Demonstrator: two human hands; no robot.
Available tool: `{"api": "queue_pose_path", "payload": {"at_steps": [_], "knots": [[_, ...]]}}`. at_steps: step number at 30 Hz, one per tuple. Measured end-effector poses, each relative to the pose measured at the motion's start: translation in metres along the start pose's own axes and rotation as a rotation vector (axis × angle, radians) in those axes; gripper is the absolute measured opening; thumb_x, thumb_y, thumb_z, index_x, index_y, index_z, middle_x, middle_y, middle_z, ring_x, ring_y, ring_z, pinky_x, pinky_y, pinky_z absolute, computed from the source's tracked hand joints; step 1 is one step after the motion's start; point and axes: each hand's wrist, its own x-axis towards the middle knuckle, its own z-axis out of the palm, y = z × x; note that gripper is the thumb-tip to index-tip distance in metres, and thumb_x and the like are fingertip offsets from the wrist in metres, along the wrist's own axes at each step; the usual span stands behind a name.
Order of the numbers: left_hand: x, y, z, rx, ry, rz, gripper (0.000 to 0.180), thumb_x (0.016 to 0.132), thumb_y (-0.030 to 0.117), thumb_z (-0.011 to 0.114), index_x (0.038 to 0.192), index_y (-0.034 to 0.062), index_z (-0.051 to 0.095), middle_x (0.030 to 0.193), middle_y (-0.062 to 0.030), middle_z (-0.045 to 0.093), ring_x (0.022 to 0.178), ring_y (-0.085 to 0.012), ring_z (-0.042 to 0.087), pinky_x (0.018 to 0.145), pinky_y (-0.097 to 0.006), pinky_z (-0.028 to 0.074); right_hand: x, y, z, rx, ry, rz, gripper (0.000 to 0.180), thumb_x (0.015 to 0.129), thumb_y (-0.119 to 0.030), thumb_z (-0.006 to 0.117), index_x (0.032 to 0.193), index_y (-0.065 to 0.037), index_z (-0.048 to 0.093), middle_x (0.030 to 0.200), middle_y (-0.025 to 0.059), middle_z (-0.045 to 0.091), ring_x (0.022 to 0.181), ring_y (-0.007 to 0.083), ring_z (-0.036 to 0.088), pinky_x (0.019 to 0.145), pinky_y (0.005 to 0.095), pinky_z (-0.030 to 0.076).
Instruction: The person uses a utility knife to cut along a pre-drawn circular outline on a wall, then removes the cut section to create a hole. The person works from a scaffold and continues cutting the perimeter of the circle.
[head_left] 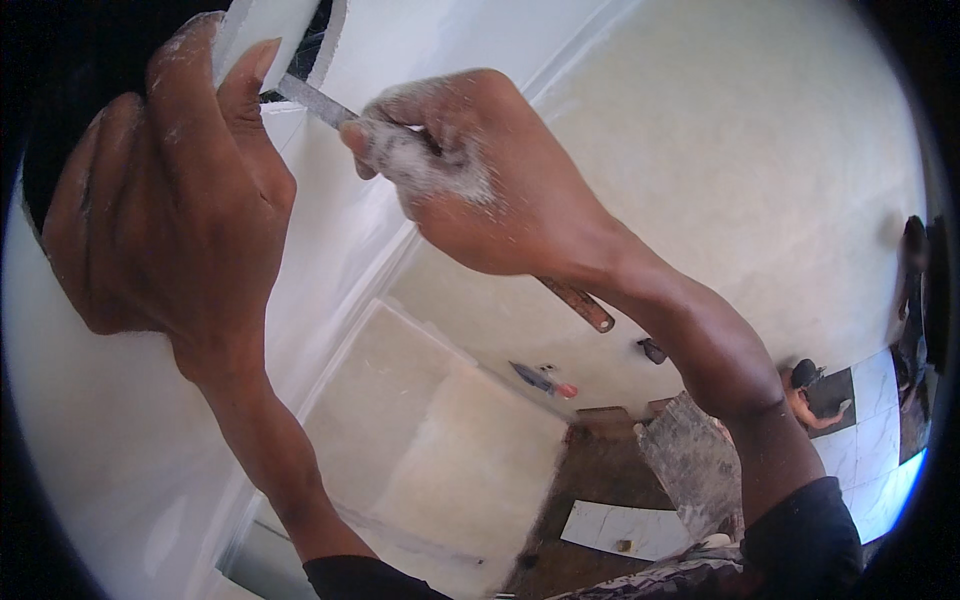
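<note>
At the upper left, my left hand (175, 210) is closed on the edge of a white board piece (270, 30) that looks like plasterboard, its thumb pressed on the near side. Beside it, my right hand (470, 165), coated in white dust, is wrapped round a long flat metal blade (320, 102). The tip of this blade meets the board piece near my left thumb. Its rusty other end, with a small hole, sticks out below my right wrist. A dark gap (318, 45) with a rough white edge opens next to the board piece. My left fingertips are hidden.
White ceiling panels and moulding (340, 320) run beside a pale plastered wall (720, 150). Far below, a person (803, 395) reaches over floor tiles (870, 440). A loose white tile (625, 530), a dusty grey board (690, 460) and a red-tipped tool (545, 380) are also in view.
</note>
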Motion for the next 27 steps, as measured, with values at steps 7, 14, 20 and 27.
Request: {"api": "queue_pose_path", "payload": {"at_steps": [7, 14, 20, 27], "knots": [[-0.017, -0.029, -0.014, 0.087, -0.027, 0.033, 0.027, 0.097, 0.032, 0.059, 0.121, 0.0185, 0.059, 0.109, -0.0011, 0.071, 0.101, -0.0190, 0.066, 0.091, -0.040, 0.048, -0.086, -0.035, -0.023, 0.148, -0.054, 0.249, 0.011, 0.091, -0.007, 0.060, 0.094, 0.002, 0.065, 0.063, 0.0169, 0.048, 0.049, 0.0224, 0.045, 0.047, 0.0375, 0.035], [-0.079, 0.105, -0.025, -0.370, 0.340, -0.276, 0.017, 0.097, 0.026, 0.057, 0.105, 0.0117, 0.061, 0.117, -0.0083, 0.068, 0.103, -0.0283, 0.058, 0.088, -0.044, 0.046, -0.245, 0.022, -0.098, -0.188, -0.123, 0.614, 0.011, 0.090, -0.002, 0.060, 0.098, 0.002, 0.067, 0.066, 0.0160, 0.052, 0.052, 0.0198, 0.053, 0.048, 0.0333, 0.039], [-0.162, 0.308, -0.131, -1.681, -0.039, -0.717, 0.023, 0.083, 0.006, 0.070, 0.105, 0.0034, 0.061, 0.114, -0.0160, 0.063, 0.102, -0.0335, 0.062, 0.092, -0.047, 0.046, -0.414, 0.016, -0.107, -0.650, -0.002, 0.964, 0.020, 0.094, -0.009, 0.055, 0.105, 0.002, 0.067, 0.077, 0.0181, 0.061, 0.067, 0.0191, 0.060, 0.062, 0.0364, 0.047], [-0.242, 0.519, -0.357, -2.682, -1.376, -0.588, 0.055, 0.098, 0.037, 0.059, 0.132, -0.0059, 0.052, 0.121, -0.0227, 0.061, 0.117, -0.0327, 0.058, 0.102, -0.041, 0.044, -0.593, 0.009, -0.120, -0.823, 0.025, 0.914, 0.053, 0.069, -0.016, 0.076, 0.116, 0.000, 0.060, 0.104, 0.0178, 0.061, 0.098, 0.0351, 0.057, 0.089, 0.0448, 0.045]]}}
